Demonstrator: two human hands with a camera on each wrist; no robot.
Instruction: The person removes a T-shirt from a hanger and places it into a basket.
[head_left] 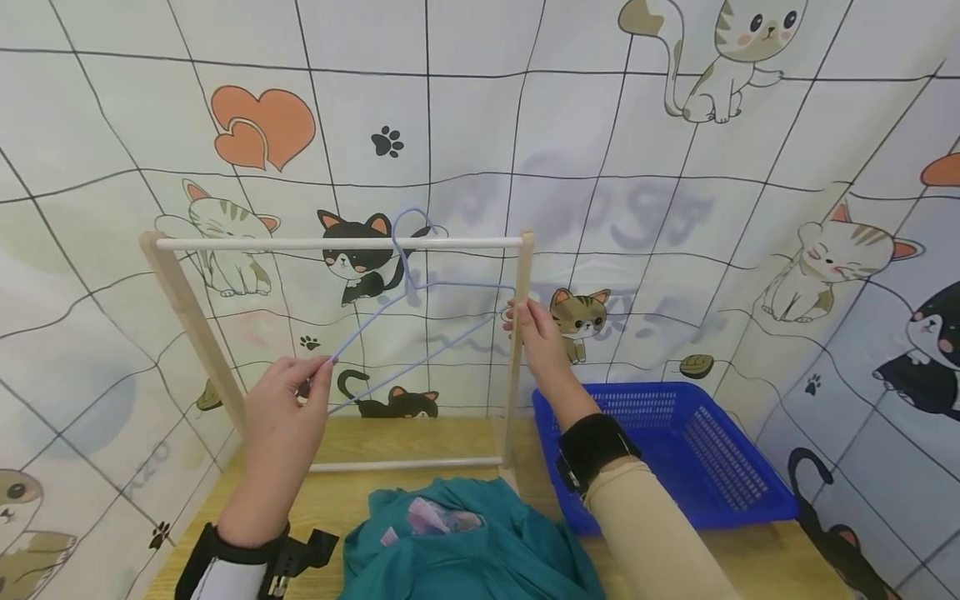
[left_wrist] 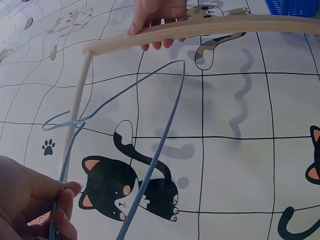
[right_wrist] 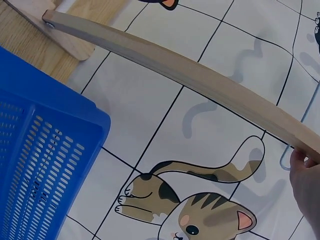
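Observation:
A thin blue-purple hanger (head_left: 367,321) has its hook over the white top rod (head_left: 465,243) of a wooden rack. My left hand (head_left: 288,417) pinches the hanger's left arm between thumb and fingers, as the left wrist view also shows at that hand (left_wrist: 22,200). At the rack's right wooden post (right_wrist: 200,75), my right hand (head_left: 543,342) grips the upper part, thumb on one side and fingers on the other. The hanger's right end lies close to those fingers; whether they touch it, I cannot tell. Nothing hangs on the hanger (left_wrist: 170,120).
A teal cloth (head_left: 480,558), with a pink and white patch showing, lies bunched at the front of the wooden table (head_left: 375,437). To the right stands a blue perforated basket (head_left: 750,450). Behind the rack hangs a white sheet printed with cats and grid lines.

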